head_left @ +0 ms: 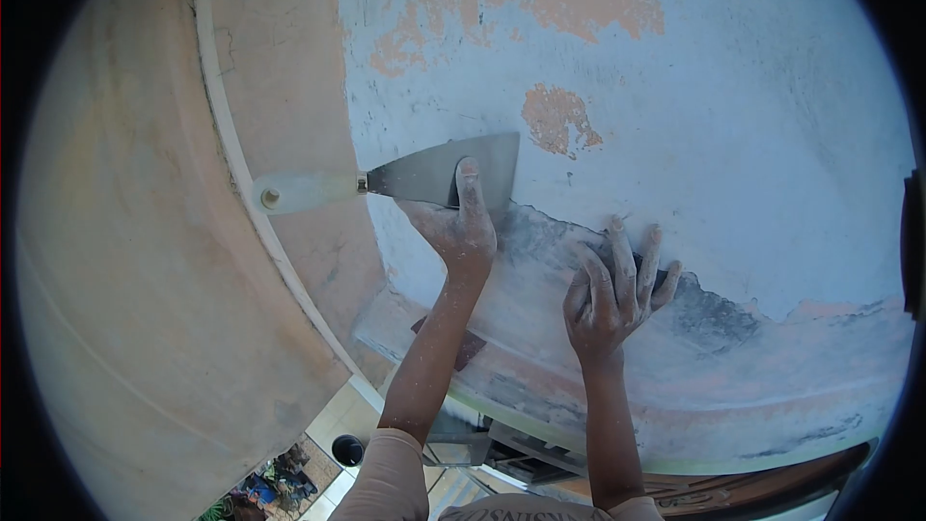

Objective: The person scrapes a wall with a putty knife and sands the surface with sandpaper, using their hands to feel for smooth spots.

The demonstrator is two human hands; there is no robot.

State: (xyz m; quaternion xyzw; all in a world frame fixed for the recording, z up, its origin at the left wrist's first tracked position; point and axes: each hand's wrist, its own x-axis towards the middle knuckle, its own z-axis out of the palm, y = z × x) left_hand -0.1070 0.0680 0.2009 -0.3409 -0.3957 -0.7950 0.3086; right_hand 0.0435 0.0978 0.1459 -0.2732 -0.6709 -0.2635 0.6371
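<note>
My left hand (467, 222) grips a putty knife (497, 169) by its wide metal blade, with the thumb lying across the metal. The knife's pale, translucent handle (309, 192) points left. Against the wall (733, 183), my right hand (612, 299) presses a dark flat piece (660, 279), which looks like sandpaper and shows between the fingers. White dust coats both hands. Just above them, a ragged edge separates white coating from a greyish, worn band. A dark reddish-brown sheet (468, 349) is partly hidden behind my left forearm.
Peach patches (559, 121) show through the white coating. On the left, a raised trim (230, 135) borders a beige wall surface (145, 232). Far below are a dark round container (347, 450), plants and clutter (275, 482), and a carved brown wooden piece (743, 490).
</note>
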